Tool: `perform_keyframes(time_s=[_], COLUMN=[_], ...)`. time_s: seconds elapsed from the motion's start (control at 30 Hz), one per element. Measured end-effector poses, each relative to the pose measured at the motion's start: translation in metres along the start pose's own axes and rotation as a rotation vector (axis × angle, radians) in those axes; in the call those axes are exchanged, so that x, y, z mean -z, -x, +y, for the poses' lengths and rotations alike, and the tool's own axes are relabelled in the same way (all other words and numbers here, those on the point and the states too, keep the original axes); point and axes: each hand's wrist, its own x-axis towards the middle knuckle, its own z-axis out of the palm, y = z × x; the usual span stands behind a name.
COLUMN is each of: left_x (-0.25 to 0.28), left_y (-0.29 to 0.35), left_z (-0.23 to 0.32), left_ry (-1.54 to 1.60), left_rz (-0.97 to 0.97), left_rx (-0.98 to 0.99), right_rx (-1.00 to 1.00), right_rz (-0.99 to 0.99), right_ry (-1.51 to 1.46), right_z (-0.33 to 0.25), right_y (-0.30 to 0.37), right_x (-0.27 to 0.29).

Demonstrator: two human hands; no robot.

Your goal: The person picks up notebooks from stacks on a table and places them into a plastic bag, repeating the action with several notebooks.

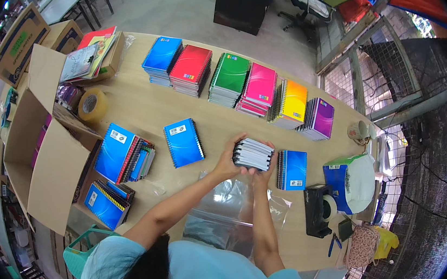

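Observation:
Between both hands I grip a small stack of spiral notebooks (253, 154), turned so that the white page edges face up. My left hand (229, 159) is closed round the stack's left side, and my right hand (265, 168) round its right side, the thumbs meeting at the near edge. Beneath my forearms lie clear plastic bags (221, 210). Just right of my right hand rests a blue spiral notebook stack (292, 170). Left of my hands, another blue notebook (184, 142) lies tilted on the table.
Along the far side stand notebook stacks in blue (161, 54), red (190, 64), green (230, 74), pink (260, 83), yellow (293, 100) and purple (321, 117). An open carton (56, 176) and mixed notebook piles (118, 153) are left. A tape dispenser (316, 212) sits right.

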Motion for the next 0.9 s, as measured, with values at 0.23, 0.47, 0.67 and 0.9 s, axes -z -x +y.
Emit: perform_keyframes(time_s=[0.23,0.47,0.67,0.9], left_x=[0.01,0.012,0.014,0.013], left_y=[0.004,-0.023,-0.027,-0.017], left_z=[-0.037,-0.028,-0.04,-0.04], left_ry=[-0.093,-0.11,-0.326,0.028], left_rz=[0.043,-0.027,-0.032,-0.153], left_rx=[0.136,-0.159,-0.211,0.154], right_rx=[-0.216,-0.006,-0.431,-0.266], right_rz=[-0.058,0.11,0.014,-0.022], right_ry=[-0.178,-0.019,-0.521,-0.109], right_z=[0.014,0.024,0.027,0.03], right_y=[0.009,-0.003,-0.002,0.012], right_x=[-0.001,-0.016,-0.001,0.003])
